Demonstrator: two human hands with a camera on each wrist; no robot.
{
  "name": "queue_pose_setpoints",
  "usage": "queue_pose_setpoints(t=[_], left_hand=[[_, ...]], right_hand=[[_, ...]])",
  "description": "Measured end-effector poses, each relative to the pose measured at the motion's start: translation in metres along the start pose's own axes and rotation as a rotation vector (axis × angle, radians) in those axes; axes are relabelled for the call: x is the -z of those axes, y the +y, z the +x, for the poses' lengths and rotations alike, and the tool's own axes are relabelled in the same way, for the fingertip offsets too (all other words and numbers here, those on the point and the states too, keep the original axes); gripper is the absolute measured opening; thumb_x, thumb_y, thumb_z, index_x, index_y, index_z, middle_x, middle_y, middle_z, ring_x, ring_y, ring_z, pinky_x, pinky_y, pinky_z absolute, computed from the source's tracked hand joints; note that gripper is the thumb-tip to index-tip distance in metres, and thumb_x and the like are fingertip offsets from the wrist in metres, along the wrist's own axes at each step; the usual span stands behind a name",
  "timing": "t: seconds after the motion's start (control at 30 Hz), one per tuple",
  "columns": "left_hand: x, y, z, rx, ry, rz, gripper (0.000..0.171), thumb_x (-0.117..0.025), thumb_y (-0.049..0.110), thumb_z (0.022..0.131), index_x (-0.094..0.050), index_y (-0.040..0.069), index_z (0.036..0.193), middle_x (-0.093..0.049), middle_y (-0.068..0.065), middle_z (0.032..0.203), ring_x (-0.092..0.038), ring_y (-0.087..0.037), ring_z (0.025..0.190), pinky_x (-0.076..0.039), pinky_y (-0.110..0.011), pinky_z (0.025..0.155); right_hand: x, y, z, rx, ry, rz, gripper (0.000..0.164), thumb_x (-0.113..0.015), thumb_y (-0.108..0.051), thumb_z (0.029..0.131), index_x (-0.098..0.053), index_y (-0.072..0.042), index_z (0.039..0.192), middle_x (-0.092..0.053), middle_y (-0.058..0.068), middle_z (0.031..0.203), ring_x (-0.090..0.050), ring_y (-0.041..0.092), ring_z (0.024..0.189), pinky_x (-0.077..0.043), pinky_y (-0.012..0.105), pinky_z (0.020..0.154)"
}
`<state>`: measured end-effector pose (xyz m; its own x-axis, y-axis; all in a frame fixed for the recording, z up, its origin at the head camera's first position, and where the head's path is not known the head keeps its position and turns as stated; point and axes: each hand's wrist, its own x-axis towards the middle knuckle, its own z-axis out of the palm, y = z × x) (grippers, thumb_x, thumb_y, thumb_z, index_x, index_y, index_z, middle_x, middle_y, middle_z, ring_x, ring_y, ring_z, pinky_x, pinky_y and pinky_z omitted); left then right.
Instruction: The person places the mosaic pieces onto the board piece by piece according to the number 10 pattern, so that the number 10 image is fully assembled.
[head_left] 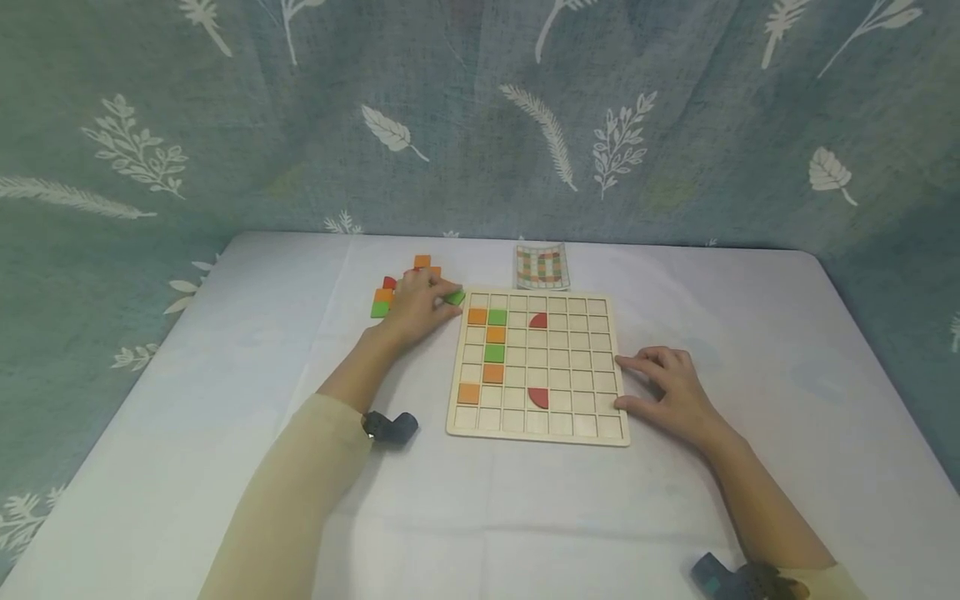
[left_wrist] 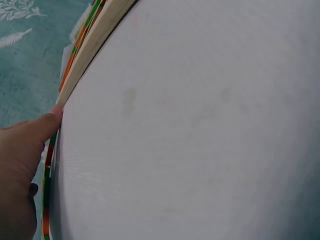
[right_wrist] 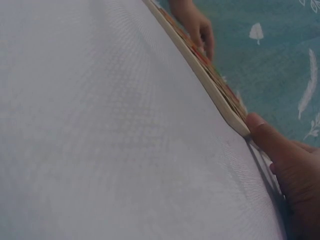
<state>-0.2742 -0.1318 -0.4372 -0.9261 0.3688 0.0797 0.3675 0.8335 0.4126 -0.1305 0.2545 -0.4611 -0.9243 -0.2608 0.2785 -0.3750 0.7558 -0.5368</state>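
Note:
In the head view my left hand [head_left: 417, 310] is at the board's upper left corner. Its index fingertip is at a green tile [head_left: 455, 297], with the thumb apart from the tile, close to the board's edge. The pale wooden grid board [head_left: 558, 368] lies flat. Orange tiles [head_left: 496, 335], green tiles [head_left: 494, 354] and two red quarter-circle tiles [head_left: 538, 398] sit in its cells. My right hand [head_left: 671, 396] rests beside the board, index finger and thumb touching its right edge. The right wrist view shows that thumb [right_wrist: 257, 122] against the board's rim [right_wrist: 215, 97].
Loose tiles [head_left: 381, 302] in orange, green and red lie partly under and around my left hand. Behind the board is a card [head_left: 542, 267] with a coloured grid pattern. A white cloth [head_left: 525, 508] covers the table, and a leaf-patterned blue-green curtain [head_left: 480, 125] hangs behind.

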Motion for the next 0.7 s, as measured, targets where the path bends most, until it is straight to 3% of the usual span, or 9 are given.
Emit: queue_pose_setpoints(t=[0.27,0.5,0.7], left_hand=[[0.0,-0.002,-0.007,-0.029,-0.017,0.034,0.04,-0.062,0.032,0.091,-0.062,0.015,0.126,-0.045,-0.009,0.102,-0.033,-0.027,0.097,-0.026,-0.044,0.086],[-0.001,-0.005,-0.017,-0.057,0.015,-0.012,0.033,-0.07,0.033,0.084,-0.07,0.014,0.111,-0.049,-0.008,0.106,-0.035,-0.029,0.109,-0.025,-0.047,0.097],[-0.005,-0.007,-0.031,-0.054,0.064,-0.057,0.03,-0.072,0.034,0.082,-0.072,0.013,0.103,-0.048,-0.008,0.106,-0.033,-0.029,0.111,-0.026,-0.048,0.097]], right_hand=[[0.001,0.001,0.0,0.003,-0.001,0.0,0.059,-0.084,-0.03,0.067,-0.065,-0.011,0.119,-0.05,0.012,0.112,-0.036,0.032,0.106,-0.03,0.046,0.086],[0.0,0.002,0.0,0.009,-0.003,-0.001,0.058,-0.083,-0.03,0.068,-0.064,-0.011,0.119,-0.05,0.011,0.111,-0.036,0.032,0.106,-0.03,0.046,0.085],[0.0,0.001,0.0,0.011,-0.001,0.004,0.058,-0.083,-0.03,0.067,-0.064,-0.01,0.119,-0.05,0.011,0.111,-0.036,0.032,0.106,-0.03,0.047,0.085]])
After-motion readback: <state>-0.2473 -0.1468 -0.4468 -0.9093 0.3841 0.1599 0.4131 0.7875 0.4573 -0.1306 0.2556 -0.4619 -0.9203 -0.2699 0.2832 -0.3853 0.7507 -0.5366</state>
